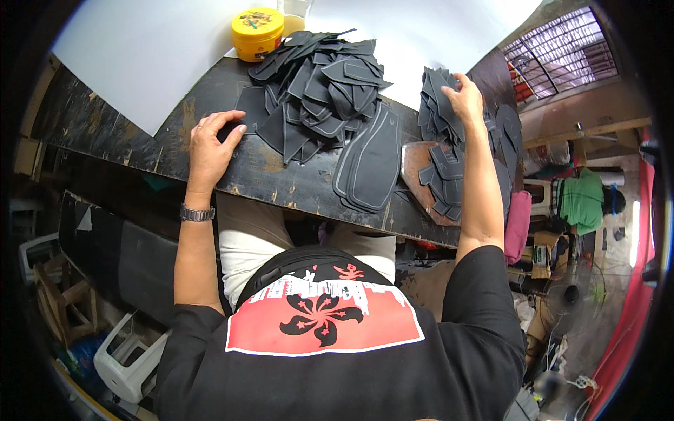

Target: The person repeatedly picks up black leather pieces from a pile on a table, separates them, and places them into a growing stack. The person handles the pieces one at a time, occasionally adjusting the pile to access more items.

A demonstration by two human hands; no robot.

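My left hand (pixel 212 146) hovers over the table's left part, thumb and forefinger apart with nothing between them. Its fingertips are beside a flat black cut piece (pixel 254 105) with a pale outline. My right hand (pixel 463 102) is at the right-hand stack of black pieces (pixel 437 105), thumb and fingers spread; whether it touches the stack is hard to tell. A large loose heap of black outlined pieces (pixel 326 88) lies between the hands. Nearer me, several long rounded pieces (pixel 368 161) overlap flat on the table.
The worn black table (pixel 140 144) carries a yellow lidded tub (pixel 257 34) behind the heap. White sheets (pixel 154 49) cover its far side. Smaller black pieces (pixel 444 175) lie on a brown board (pixel 414 158) near my right forearm. A white plastic stool (pixel 126 358) stands lower left.
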